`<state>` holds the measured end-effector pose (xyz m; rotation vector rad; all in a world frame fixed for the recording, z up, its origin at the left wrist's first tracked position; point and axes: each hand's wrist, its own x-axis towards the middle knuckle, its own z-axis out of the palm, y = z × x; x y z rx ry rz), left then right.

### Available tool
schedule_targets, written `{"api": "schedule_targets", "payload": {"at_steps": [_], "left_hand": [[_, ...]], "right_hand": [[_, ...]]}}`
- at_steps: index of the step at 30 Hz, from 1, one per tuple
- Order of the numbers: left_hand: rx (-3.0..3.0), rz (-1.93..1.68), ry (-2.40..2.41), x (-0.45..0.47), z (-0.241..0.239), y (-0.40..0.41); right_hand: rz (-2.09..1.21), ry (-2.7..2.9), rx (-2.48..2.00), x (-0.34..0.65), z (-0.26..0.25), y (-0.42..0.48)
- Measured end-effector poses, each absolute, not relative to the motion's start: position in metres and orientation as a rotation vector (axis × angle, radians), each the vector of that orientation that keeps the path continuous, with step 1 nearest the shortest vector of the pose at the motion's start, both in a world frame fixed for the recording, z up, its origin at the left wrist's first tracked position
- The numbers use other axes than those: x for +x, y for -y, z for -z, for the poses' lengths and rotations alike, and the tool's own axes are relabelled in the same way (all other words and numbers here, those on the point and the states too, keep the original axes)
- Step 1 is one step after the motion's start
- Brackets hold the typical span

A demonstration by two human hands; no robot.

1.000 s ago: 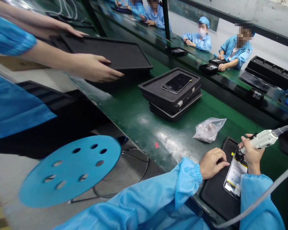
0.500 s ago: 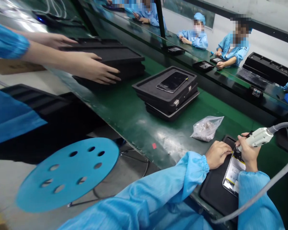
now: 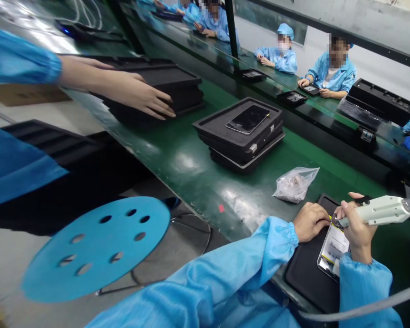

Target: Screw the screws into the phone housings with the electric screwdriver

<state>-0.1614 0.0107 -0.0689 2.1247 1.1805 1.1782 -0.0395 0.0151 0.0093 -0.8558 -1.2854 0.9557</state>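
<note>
An opened phone (image 3: 335, 246), its white battery showing, lies on a black foam tray (image 3: 309, 278) in front of me. My left hand (image 3: 310, 222) is closed, its fingertips pinched at the phone's upper corner, where a bit of yellow shows. Wrapped in my right hand (image 3: 359, 232) is a pale electric screwdriver (image 3: 381, 212), held tilted with its dark tip over the phone's upper end. The exact contact point is hidden by my fingers. A clear bag of tiny parts (image 3: 295, 186) rests just beyond the tray.
Stacked black trays (image 3: 239, 148) carry another phone (image 3: 248, 119). At left, a co-worker's hands (image 3: 146, 98) are at a taller tray stack (image 3: 181, 86). A blue stool (image 3: 95, 250) stands beside the bench. The screwdriver's grey cable (image 3: 379, 306) crosses at lower right. More people sit across the line.
The screwdriver has tipped lower at its back end, and my right hand has turned with it. My left hand stays at the phone's corner. The co-worker's near hand has shifted slightly right.
</note>
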Motion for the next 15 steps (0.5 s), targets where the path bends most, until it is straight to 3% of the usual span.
{"api": "schedule_targets", "payload": {"at_steps": [15], "left_hand": [[2.044, -1.197, -1.196, -0.1604, 0.0678, -0.0106]], "right_hand": [[-0.948, 1.309, -0.886, -0.0426, -0.0063, -0.0163]]}}
